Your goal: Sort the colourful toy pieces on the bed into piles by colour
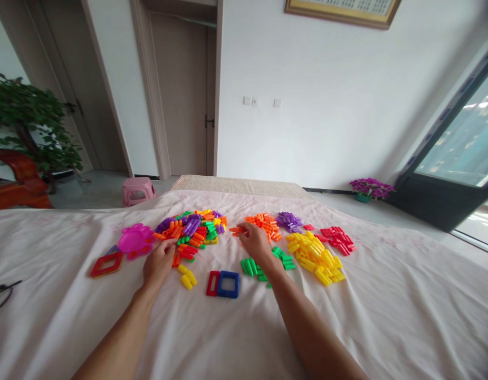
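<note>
- Right hand (253,240), mid-frame: grip seems clamped on an orange plastic piece (235,229); a light pinch suits.
- Left hand (160,258): can't tell its grip; work the mixed pile (191,228) edge-first.

White wall (326,105), framed calligraphy (346,11), taupe doors (182,95), pink plastic stool (138,191), leafy plant (30,119), potted purple flowers (371,187), daylit glazed door (461,142)

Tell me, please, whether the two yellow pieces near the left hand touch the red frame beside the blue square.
Apart. The head view shows a strip of bare cloth between the yellow pieces and the red frame.
</note>
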